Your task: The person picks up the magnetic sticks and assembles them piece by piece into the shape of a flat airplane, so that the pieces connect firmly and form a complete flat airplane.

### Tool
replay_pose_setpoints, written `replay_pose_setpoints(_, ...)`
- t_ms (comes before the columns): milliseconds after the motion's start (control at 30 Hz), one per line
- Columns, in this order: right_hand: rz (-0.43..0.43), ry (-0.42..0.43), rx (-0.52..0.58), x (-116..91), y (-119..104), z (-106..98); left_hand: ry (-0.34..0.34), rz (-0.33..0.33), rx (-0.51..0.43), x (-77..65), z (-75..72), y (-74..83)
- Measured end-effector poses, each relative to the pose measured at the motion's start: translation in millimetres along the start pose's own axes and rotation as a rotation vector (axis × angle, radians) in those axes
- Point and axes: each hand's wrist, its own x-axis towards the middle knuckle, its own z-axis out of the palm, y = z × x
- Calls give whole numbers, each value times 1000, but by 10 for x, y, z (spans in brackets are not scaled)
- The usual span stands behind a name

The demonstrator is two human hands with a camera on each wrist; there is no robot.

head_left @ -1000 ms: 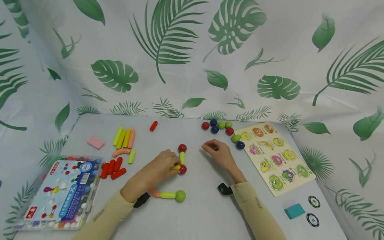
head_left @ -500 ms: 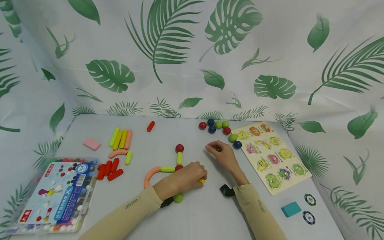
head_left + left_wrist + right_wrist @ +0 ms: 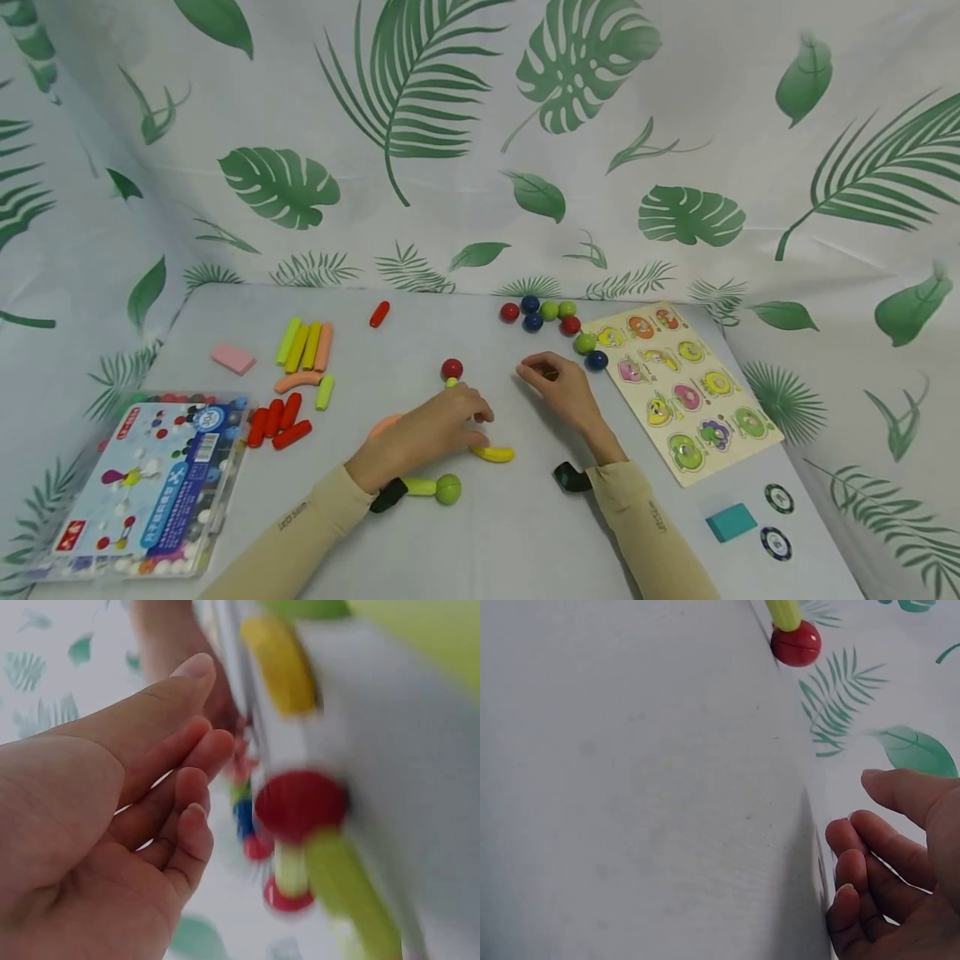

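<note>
My left hand (image 3: 431,429) hovers over the middle of the table with fingers loosely bent and nothing in its grasp. Just off its thumb in the head view lies a short, curved yellow stick (image 3: 495,454), and the left wrist view shows a gap between the two. Beneath that hand is a linked shape of sticks and balls, partly covered: a red ball (image 3: 452,368), a peach curved stick (image 3: 385,426), a yellow-green stick (image 3: 420,486) and a green ball (image 3: 448,489). My right hand (image 3: 558,390) rests on the table, fingers loosely curled and holding nothing.
At left, a clear case (image 3: 135,483) of coloured balls stands near red sticks (image 3: 275,419), yellow sticks (image 3: 303,347) and a pink block (image 3: 233,358). Loose balls (image 3: 549,311) lie at the back, beside a fruit puzzle board (image 3: 686,392). A teal block (image 3: 731,522) and chips (image 3: 777,542) are right.
My left hand carried the yellow stick rightward from beside the red ball, let it go on the table and drew back a little left. The right hand stayed in place.
</note>
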Motion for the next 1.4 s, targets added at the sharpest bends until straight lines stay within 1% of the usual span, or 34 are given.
replay_pose_setpoints(100,-10,0,-18,-50,-15,-15,89,-24,-42,-147,-145,-149)
replay_pose_setpoints(167,-15,1,-32,-103,-26,-22,135,-59,-48,-243,-213,-264)
replay_pose_setpoints(300,-48,-4,-29,-257,-83,-22,183,-111,-28,-415,-284,-456)
replay_pose_setpoints(400,-90,-37,0,-395,-137,-2,210,-87,7,-512,-290,-550)
replay_pose_setpoints(533,-149,-143,51,-583,-197,52,222,-26,26,-571,-259,-633)
replay_pose_setpoints(633,-182,-242,71,-695,-227,103,223,-4,21,-581,-239,-658)
replay_pose_setpoints(700,-208,-299,65,-740,-233,141,228,-5,20,-585,-231,-660)
replay_pose_setpoints(800,-232,-355,39,-768,-245,188,234,-7,24,-592,-222,-664)
replay_pose_setpoints(900,-253,-380,10,-769,-256,212,239,-1,33,-598,-211,-672)
replay_pose_setpoints(1000,-258,-373,-15,-752,-254,216,241,0,29,-598,-201,-684)
replay_pose_setpoints(1067,-260,-351,-28,-739,-244,206,243,1,31,-599,-192,-691)
replay_pose_setpoints(1233,-247,-252,-37,-669,-192,175,240,-12,37,-597,-180,-696)
replay_pose_setpoints(1400,-228,-150,-61,-552,-160,156,238,-26,45,-589,-192,-680)
